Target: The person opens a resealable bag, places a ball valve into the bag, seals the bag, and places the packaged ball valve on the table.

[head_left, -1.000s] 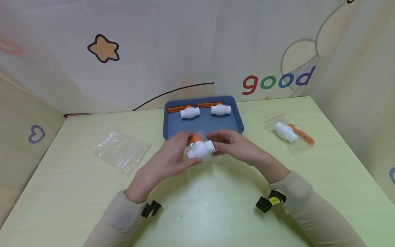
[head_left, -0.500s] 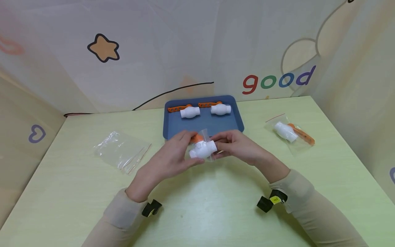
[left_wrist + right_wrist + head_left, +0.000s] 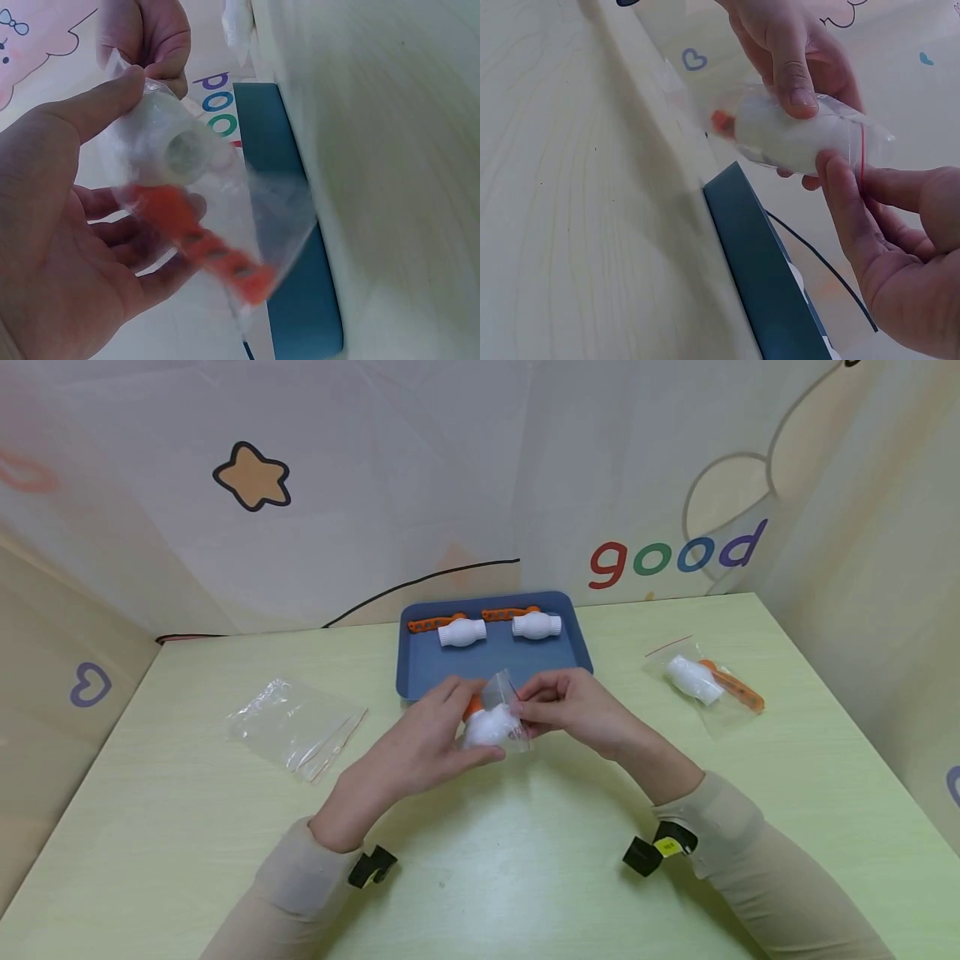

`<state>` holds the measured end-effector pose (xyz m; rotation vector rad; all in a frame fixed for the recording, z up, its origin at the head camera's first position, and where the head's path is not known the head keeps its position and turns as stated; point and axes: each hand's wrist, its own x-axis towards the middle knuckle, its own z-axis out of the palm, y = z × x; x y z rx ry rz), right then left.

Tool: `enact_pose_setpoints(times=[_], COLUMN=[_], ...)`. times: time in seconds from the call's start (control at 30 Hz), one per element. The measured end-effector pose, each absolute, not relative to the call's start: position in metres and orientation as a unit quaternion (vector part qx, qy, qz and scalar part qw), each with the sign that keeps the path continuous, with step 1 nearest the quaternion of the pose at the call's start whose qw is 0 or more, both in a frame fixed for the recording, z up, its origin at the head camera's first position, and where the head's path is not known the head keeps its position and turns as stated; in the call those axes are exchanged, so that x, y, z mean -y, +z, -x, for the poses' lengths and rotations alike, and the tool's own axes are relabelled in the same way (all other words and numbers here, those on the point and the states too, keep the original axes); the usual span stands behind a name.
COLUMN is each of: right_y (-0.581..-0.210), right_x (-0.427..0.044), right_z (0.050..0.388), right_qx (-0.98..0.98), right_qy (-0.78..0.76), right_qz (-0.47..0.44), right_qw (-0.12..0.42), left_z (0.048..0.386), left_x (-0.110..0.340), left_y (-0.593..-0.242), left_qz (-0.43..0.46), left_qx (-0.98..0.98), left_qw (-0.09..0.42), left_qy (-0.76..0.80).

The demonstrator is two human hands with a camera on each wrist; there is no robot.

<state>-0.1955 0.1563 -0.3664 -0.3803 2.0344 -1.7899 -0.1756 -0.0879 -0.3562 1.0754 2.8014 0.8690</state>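
Note:
A white ball valve (image 3: 487, 728) with an orange lever handle (image 3: 202, 244) is inside a clear zip bag (image 3: 832, 124), above the table just in front of the tray. My left hand (image 3: 408, 739) holds the bagged valve between thumb and fingers, the thumb across the white body. My right hand (image 3: 581, 714) pinches the bag's edge by the red seal line (image 3: 863, 154), at the white body's end. In the left wrist view the handle lies towards the bag's far end, partly blurred.
The blue tray (image 3: 491, 668) behind my hands holds two white valve bodies with orange handles. Flat clear bags (image 3: 296, 727) lie on the left of the table. A bagged white valve body and orange handle (image 3: 738, 687) lie on the right.
The valve's white end stuck out towards the right hand; now the bag covers it. My right fingers have shifted slightly up and onto the bag's edge. My left hand moved slightly right.

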Motion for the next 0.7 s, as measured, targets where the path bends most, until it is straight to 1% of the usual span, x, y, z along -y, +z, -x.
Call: enact_pose_setpoints(times=[0.3, 0.5, 0.7], right_y=[-0.361, -0.357, -0.355], right_x=[-0.156, -0.157, -0.16], right_z=[0.193, 0.191, 0.189], right_qx=[-0.734, -0.737, -0.741], right_qy=[-0.638, -0.633, -0.622], right_qz=[0.14, 0.16, 0.178], right_qw=[0.188, 0.173, 0.18], left_z=[0.176, 0.175, 0.175], left_x=[0.086, 0.084, 0.083], left_y=[-0.36, -0.36, -0.362], left_qz=[-0.338, -0.314, -0.288], left_qx=[-0.892, -0.895, -0.896], left_qw=[0.012, 0.001, -0.019], left_qy=[0.299, 0.316, 0.337])
